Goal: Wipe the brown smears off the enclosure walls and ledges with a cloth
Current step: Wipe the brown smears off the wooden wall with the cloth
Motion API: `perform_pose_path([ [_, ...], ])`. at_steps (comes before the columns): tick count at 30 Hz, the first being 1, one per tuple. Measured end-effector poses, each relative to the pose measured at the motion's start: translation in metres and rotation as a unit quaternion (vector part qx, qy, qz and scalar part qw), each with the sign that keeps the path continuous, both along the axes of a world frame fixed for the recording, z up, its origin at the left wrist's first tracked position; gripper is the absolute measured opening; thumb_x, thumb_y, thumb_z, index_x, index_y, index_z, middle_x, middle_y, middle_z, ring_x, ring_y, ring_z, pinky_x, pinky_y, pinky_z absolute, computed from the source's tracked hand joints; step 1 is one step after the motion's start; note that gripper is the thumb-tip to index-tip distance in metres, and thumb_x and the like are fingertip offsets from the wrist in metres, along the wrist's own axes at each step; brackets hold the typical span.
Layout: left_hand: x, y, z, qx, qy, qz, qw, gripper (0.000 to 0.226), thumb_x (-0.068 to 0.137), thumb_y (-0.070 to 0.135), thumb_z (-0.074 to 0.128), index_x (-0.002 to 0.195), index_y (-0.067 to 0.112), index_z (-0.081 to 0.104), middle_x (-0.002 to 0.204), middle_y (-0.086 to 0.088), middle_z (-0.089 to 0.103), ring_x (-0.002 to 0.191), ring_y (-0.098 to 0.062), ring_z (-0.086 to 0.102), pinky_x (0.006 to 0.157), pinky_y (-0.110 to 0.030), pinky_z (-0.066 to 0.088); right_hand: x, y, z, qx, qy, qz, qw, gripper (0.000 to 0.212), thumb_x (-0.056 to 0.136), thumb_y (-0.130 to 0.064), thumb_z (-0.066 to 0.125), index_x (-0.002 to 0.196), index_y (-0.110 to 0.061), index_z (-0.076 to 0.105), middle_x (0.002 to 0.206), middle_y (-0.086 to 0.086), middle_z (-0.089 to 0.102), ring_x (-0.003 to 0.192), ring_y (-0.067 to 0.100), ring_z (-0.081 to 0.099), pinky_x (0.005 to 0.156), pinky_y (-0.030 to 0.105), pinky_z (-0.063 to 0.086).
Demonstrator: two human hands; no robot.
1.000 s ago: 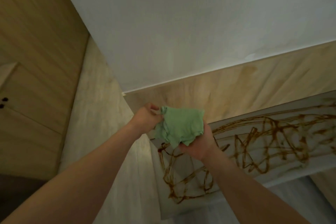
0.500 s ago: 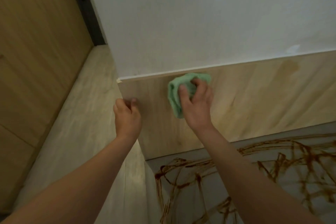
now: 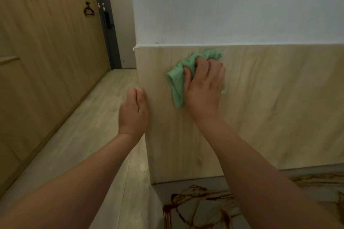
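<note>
We find the right hand (image 3: 203, 87) gripping a bunched green cloth (image 3: 176, 80), fingers curled into its folds and pressing it flat to the wood-grain panel (image 3: 275, 109) of the enclosure wall. The cloth sits under and to the left of this hand, close beneath the seam where the panel meets the white upper wall (image 3: 232, 5). The left hand (image 3: 133, 111) holds nothing. Its fingers lie together against the panel's corner edge, down and to the left of the right hand, apparently as a brace.

Progress, in our judgement, is early. The panel around the right hand shows no plain brown marks, only faint grey mottling that may be grain. Well below both hands, on the grey ledge (image 3: 186, 187), heavy brown smears (image 3: 186, 202) run in loops and drips, untouched as far as we can see. The forearms hide part of that ledge, so its full extent cannot be told.

Materials: the cloth is soft, creased and likely absorbent. The panel is smooth, pale laminate with vertical grain, and the upper wall is matt and finely textured. The smears look thick and glossy, and we expect they will need several passes.
</note>
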State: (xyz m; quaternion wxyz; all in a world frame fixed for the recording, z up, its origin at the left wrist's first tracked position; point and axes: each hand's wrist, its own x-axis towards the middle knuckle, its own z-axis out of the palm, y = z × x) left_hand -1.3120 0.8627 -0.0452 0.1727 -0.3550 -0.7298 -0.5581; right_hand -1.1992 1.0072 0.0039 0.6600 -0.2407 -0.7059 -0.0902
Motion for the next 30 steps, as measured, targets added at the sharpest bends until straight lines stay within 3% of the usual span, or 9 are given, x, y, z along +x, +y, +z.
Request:
perform_pose_path([
  [4, -0.014, 0.014, -0.014, 0.030, 0.049, 0.011, 0.998, 0.038, 0.108, 0.044, 0.023, 0.091, 0.016, 0.042, 0.090, -0.002, 0.045, 0.085, -0.016, 0.039, 0.075, -0.024, 0.026, 0.017, 0.013, -0.074, 0.115, -0.133, 0.017, 0.984, 0.026, 0.105, -0.033, 0.057, 0.121, -0.012, 0.053, 0.110, 0.015, 0.055, 0.091, 0.036, 0.054, 0.085, 0.048, 0.045],
  [7, -0.015, 0.022, -0.015, 0.065, 0.001, -0.004, 0.998, 0.045, 0.102, 0.054, 0.018, 0.099, 0.015, 0.040, 0.106, -0.007, 0.043, 0.101, -0.017, 0.038, 0.092, -0.028, 0.026, 0.048, 0.022, -0.100, 0.135, -0.260, 0.054, 0.955, 0.031, 0.099, -0.030, 0.068, 0.123, -0.017, 0.054, 0.115, 0.009, 0.053, 0.095, 0.034, 0.055, 0.086, 0.046, 0.045],
  [11, -0.017, 0.030, -0.015, 0.097, -0.023, 0.003, 0.995, 0.058, 0.099, 0.057, 0.017, 0.112, 0.009, 0.048, 0.115, -0.005, 0.042, 0.106, -0.011, 0.034, 0.099, -0.027, 0.024, 0.041, 0.012, -0.045, 0.074, -0.175, 0.019, 0.982, 0.042, 0.102, -0.040, 0.062, 0.135, -0.014, 0.059, 0.136, 0.016, 0.053, 0.119, 0.039, 0.053, 0.105, 0.053, 0.043],
  [16, -0.020, 0.030, -0.019, 0.119, -0.045, -0.028, 0.992, 0.067, 0.097, 0.061, 0.017, 0.117, 0.007, 0.050, 0.116, -0.007, 0.043, 0.105, -0.009, 0.034, 0.100, -0.026, 0.026, -0.010, -0.021, -0.014, 0.082, -0.122, 0.002, 0.989, 0.054, 0.108, -0.030, 0.049, 0.157, -0.011, 0.042, 0.164, 0.015, 0.036, 0.151, 0.037, 0.031, 0.124, 0.055, 0.023],
  [19, -0.025, 0.023, -0.017, 0.081, -0.050, -0.073, 0.993, 0.059, 0.095, 0.066, 0.018, 0.117, 0.020, 0.046, 0.119, -0.003, 0.041, 0.112, -0.013, 0.037, 0.110, -0.038, 0.030, -0.001, -0.017, -0.067, 0.159, -0.231, 0.024, 0.959, 0.055, 0.105, -0.029, 0.048, 0.159, -0.022, 0.041, 0.164, 0.007, 0.038, 0.148, 0.034, 0.036, 0.121, 0.052, 0.030],
  [22, -0.037, 0.009, -0.016, 0.048, -0.068, -0.134, 0.988, 0.058, 0.091, 0.073, 0.026, 0.119, 0.024, 0.042, 0.122, 0.000, 0.039, 0.123, -0.022, 0.041, 0.116, -0.047, 0.034, 0.033, -0.002, -0.103, 0.264, -0.399, 0.040, 0.877, 0.060, 0.099, -0.029, 0.057, 0.157, -0.028, 0.043, 0.149, -0.001, 0.053, 0.129, 0.027, 0.046, 0.097, 0.043, 0.044],
  [23, -0.042, 0.007, -0.015, 0.040, -0.082, -0.149, 0.985, 0.061, 0.089, 0.075, 0.029, 0.120, 0.024, 0.042, 0.122, 0.000, 0.039, 0.124, -0.024, 0.042, 0.116, -0.049, 0.035, 0.038, 0.002, -0.098, 0.268, -0.409, 0.041, 0.871, 0.059, 0.099, -0.031, 0.061, 0.156, -0.028, 0.045, 0.146, -0.001, 0.054, 0.126, 0.027, 0.048, 0.093, 0.042, 0.044],
  [26, -0.047, 0.003, -0.015, 0.004, -0.110, -0.174, 0.979, 0.067, 0.085, 0.081, 0.028, 0.123, 0.028, 0.040, 0.127, 0.001, 0.040, 0.128, -0.023, 0.042, 0.117, -0.049, 0.035, 0.021, -0.009, -0.048, 0.173, -0.304, 0.037, 0.936, 0.059, 0.103, -0.041, 0.058, 0.158, -0.023, 0.041, 0.154, 0.005, 0.049, 0.137, 0.030, 0.043, 0.104, 0.049, 0.046],
  [30, -0.038, 0.001, -0.016, 0.030, -0.171, -0.216, 0.961, 0.051, 0.098, 0.069, 0.030, 0.123, 0.027, 0.043, 0.130, -0.002, 0.047, 0.121, -0.019, 0.048, 0.105, -0.042, 0.042, -0.019, -0.029, -0.009, 0.110, -0.215, 0.014, 0.970, 0.067, 0.109, -0.048, 0.041, 0.164, -0.015, 0.022, 0.171, 0.006, 0.022, 0.158, 0.029, 0.019, 0.128, 0.049, 0.014],
])
